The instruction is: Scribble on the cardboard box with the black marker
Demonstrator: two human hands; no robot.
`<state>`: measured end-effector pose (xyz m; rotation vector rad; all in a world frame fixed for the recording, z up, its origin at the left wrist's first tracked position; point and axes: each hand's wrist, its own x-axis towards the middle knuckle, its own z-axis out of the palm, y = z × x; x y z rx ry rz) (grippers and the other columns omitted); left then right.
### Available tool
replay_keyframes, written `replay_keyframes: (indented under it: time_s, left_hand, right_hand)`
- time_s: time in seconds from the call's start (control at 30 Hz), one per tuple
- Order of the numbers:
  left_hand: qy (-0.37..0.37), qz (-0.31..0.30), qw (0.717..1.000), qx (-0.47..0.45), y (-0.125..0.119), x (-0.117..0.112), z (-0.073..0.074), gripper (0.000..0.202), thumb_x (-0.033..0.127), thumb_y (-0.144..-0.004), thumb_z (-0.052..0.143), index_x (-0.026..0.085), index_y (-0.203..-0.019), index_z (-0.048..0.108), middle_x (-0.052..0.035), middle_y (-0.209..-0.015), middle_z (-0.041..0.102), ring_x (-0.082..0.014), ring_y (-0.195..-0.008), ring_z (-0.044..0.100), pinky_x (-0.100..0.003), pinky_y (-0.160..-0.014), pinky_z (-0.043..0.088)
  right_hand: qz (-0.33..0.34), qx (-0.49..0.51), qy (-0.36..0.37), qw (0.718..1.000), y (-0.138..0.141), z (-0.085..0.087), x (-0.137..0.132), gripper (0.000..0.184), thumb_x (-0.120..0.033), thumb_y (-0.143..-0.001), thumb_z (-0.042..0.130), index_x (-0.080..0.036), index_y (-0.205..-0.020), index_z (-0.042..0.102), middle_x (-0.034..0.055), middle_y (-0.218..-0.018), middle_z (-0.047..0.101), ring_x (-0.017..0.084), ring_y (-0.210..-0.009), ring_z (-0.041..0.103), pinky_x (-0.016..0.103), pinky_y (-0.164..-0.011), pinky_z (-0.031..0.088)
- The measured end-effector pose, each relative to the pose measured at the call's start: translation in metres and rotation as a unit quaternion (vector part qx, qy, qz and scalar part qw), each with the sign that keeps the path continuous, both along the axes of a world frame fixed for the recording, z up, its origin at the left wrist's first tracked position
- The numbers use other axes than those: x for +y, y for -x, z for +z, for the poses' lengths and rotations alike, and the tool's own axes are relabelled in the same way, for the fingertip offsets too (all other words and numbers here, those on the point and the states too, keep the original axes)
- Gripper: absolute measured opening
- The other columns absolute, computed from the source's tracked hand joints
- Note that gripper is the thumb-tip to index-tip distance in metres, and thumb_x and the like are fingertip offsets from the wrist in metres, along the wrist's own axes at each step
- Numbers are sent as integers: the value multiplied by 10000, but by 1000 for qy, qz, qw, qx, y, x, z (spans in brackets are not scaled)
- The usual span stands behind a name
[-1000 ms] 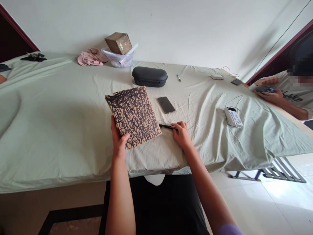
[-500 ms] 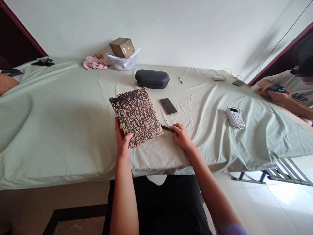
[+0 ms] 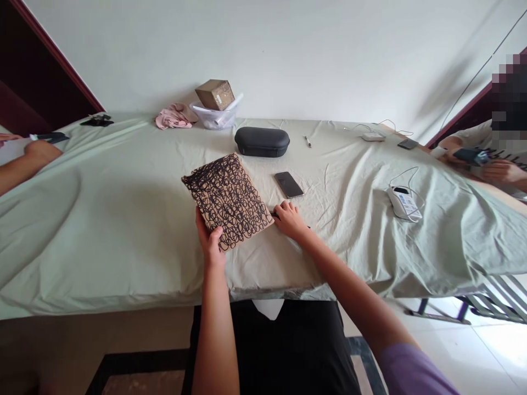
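Pale green cloth, creased and hanging over the near edge, covers the long tabletop [image 3: 123, 219] that runs to a plain white wall.

Nearest the camera, the left hand [image 3: 211, 241] grips the near corner of a brown cardboard sheet [image 3: 228, 199] scribbled over with black loops; the thumb lies on top of the sheet and the fingers are tucked under it, so the sheet is pinched between them. It sits slanted near the middle of the cloth, its near corner raised a little in that grasp.

Just to the right of the sheet, the right hand [image 3: 289, 219] rests palm down on the cloth, fingers loosely curled over a black pen [image 3: 275, 215]. Only a short dark stretch of the pen shows beside the fingertips, touching the sheet's right edge; whether the fingers actually clasp the pen or merely cover it cannot be told.

A little farther back, a dark smartphone [image 3: 289, 184] lies face up, near the sheet's right side. Well to the right sits a white charger [image 3: 404, 202] with its cable looped about it.

Beyond the phone lies a black oval case [image 3: 262, 141], with a small marker [image 3: 307, 141] to its right. At the far edge by the wall stands a clear plastic tub [image 3: 216, 116] with a cardboard box [image 3: 215, 94] perched on it, and a pink cloth [image 3: 174, 117] bunched just to its left.

At the right margin another person's hands [image 3: 494, 167] hold a dark device; at the left margin a bare forearm [image 3: 24, 164] rests on the cloth.
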<state>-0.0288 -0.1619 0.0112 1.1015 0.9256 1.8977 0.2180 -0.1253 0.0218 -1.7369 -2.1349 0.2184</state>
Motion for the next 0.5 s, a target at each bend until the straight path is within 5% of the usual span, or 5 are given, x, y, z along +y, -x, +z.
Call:
replay_keyframes:
  time_s: [0.13, 0.33, 0.5]
  left_hand:
    - [-26, 14, 1000, 1, 0, -4, 0, 730, 362, -810, 652, 403, -1524, 507, 37, -1641, 473, -283, -1589, 356, -471, -1312, 313]
    - [-22, 19, 999, -20, -1, -5, -1, 686, 340, -806, 637, 405, -1484, 550, 29, -1592, 523, -288, -1553, 408, -482, -1305, 313]
    - [-29, 12, 999, -18, -1, -4, 0, 707, 324, -807, 660, 406, -1500, 545, 40, -1596, 520, -283, -1578, 367, -463, -1312, 302]
  right_hand:
    - [-37, 61, -32, 997, 7, -5, 9, 136, -244, -1006, 521, -172, -1058, 624, 173, -1150, 644, 306, -1016, 574, 420, -916, 421]
    - [-46, 223, -106, 968, -19, 1, -9, 413, -490, -1091, 205, -233, -966, 504, 42, -804, 579, 215, -720, 547, 331, -706, 393]
    - [-41, 347, -141, 926, -29, 3, -12, 498, -658, -1055, 259, -243, -892, 480, -11, -654, 452, 187, -624, 459, 323, -651, 351]
